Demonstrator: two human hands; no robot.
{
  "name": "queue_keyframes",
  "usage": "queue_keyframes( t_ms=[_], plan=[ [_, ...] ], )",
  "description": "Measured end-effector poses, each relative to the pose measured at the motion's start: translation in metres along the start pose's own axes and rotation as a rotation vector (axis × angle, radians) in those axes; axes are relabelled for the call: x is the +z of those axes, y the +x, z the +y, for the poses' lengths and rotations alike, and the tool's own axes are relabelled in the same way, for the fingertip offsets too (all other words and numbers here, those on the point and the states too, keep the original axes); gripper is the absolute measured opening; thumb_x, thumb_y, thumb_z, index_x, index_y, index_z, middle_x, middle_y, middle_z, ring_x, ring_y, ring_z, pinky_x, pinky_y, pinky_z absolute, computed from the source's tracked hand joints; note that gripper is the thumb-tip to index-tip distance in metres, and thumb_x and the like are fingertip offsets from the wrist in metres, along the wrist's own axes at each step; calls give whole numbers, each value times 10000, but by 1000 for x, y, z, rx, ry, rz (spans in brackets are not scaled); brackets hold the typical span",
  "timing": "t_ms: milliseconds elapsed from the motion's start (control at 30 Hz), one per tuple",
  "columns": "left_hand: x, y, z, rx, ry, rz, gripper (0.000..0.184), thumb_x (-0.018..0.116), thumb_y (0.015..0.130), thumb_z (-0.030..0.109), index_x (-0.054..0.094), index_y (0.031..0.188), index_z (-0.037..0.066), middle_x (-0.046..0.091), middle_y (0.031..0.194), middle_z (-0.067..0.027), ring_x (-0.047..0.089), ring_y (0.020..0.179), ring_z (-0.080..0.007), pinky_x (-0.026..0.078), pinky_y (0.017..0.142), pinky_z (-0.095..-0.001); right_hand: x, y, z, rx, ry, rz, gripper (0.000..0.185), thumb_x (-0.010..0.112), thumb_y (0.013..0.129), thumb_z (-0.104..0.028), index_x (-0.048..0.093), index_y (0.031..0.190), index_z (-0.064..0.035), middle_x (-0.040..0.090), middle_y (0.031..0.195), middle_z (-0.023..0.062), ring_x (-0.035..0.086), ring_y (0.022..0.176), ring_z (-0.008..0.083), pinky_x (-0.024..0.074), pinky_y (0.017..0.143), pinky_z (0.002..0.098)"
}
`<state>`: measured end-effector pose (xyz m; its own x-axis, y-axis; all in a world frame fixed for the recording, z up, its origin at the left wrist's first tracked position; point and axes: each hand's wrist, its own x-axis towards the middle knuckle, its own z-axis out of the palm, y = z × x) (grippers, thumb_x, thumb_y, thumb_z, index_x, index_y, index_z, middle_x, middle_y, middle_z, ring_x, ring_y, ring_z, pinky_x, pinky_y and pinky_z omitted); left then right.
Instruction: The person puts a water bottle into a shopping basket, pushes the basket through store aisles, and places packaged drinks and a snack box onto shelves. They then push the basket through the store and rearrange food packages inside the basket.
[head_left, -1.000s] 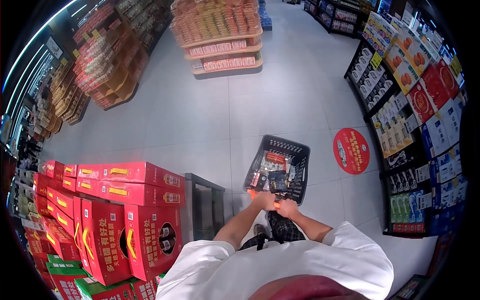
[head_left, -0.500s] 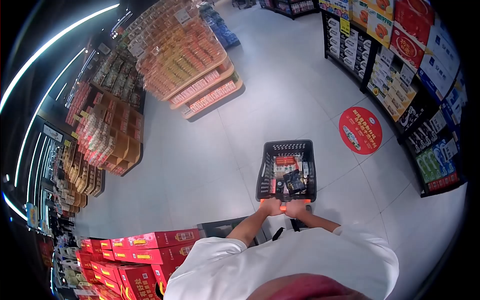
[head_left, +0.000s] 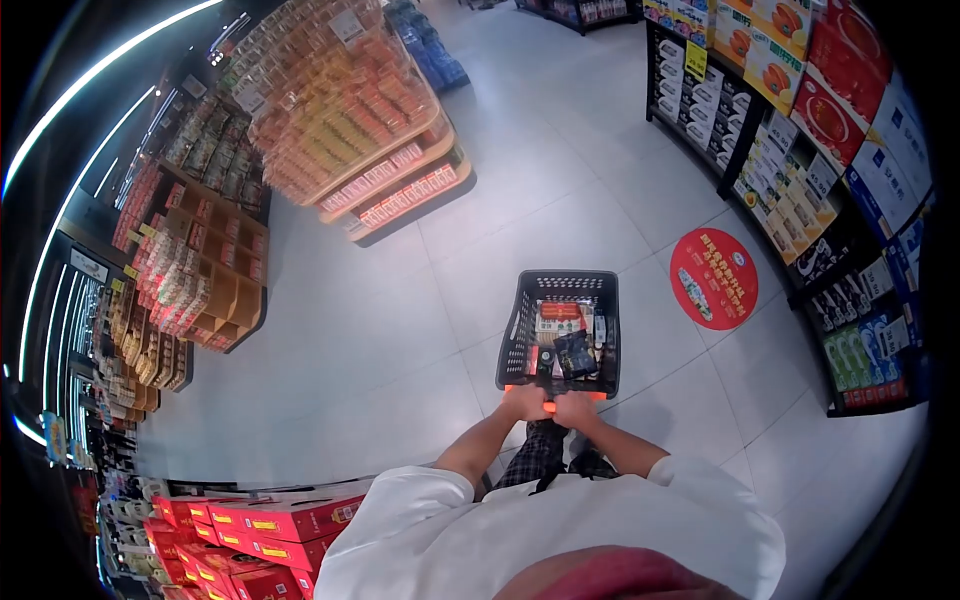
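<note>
Both of my hands grip the orange handle of a dark shopping basket cart. My left hand is wrapped round the handle's left part, and my right hand closes on it just to the right, a short gap between them. Inside the basket lie several packaged goods: a red and white pack, a black pouch with small print, and other small items partly hidden beneath it. The fingertips are out of sight under the handle.
Tiered displays of packaged snacks stand ahead to the left. Shelves with boxed goods line the right side. Stacked red gift boxes rise close by my left. A round red floor sticker lies right of the cart on pale tiles.
The cart and my hands have shifted slightly left in view, with both hands still on the handle. The floor sticker sits a little lower, and my legs now show below the handle.
</note>
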<state>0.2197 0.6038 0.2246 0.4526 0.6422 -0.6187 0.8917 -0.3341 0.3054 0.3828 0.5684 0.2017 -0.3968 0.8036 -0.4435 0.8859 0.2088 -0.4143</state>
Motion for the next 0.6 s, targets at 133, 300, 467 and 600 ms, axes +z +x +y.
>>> queue_keyframes(
  t_ms=[133,300,467,600],
  plan=[
    [-18,23,-9,22,15,104,486,657,702,489,732,902,53,690,902,-231,675,904,-375,541,809,-465,-16,27,12,3,-60,5,239,627,762,-277,729,862,-85,709,870,147,698,822,309,552,710,451],
    [-52,59,-17,67,-71,153,440,670,687,443,730,874,49,699,883,-200,690,832,-363,558,747,-456,-40,64,37,24,-107,62,224,634,759,-326,716,848,-139,700,791,129,691,782,323,545,668,461],
    [-105,68,-17,88,-122,138,383,651,693,378,727,868,46,699,880,-194,688,835,-353,557,749,-450,-68,94,53,43,-160,30,249,634,760,-359,712,872,-151,701,797,130,689,779,337,550,698,463],
    [-121,99,-30,146,-164,181,358,646,686,333,718,865,31,697,868,-193,686,847,-348,558,755,-444,-89,123,65,115,-129,10,242,634,758,-365,712,857,-158,700,792,128,687,771,337,549,711,465]
  ],
)
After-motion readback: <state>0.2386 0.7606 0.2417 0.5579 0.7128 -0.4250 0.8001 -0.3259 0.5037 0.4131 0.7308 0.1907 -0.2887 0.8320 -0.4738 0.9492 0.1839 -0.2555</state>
